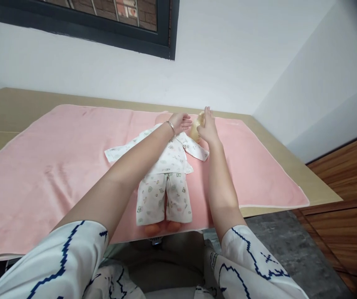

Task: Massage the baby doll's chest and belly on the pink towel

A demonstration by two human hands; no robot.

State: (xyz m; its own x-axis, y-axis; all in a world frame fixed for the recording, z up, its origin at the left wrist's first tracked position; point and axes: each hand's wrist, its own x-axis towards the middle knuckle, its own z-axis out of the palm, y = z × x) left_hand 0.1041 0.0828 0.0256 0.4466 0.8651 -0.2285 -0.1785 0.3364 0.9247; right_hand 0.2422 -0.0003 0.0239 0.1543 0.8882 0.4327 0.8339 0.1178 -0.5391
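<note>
A baby doll [166, 178] in a white printed top and trousers lies on its back on a pink blanket [57, 166], feet toward me. Its pale head [196, 126] is at the far end. My left hand [181, 122], with a thin bracelet at the wrist, hovers over the doll's neck with fingers stretched out and apart. My right hand [207, 126] rests against the right side of the doll's head, fingers extended upward. Neither hand grips anything.
The blanket covers most of a tan table [293, 166] set against a white wall. A dark-framed window [153, 41] hangs above. A wooden cabinet [346, 207] stands at the right, with grey floor in front of it.
</note>
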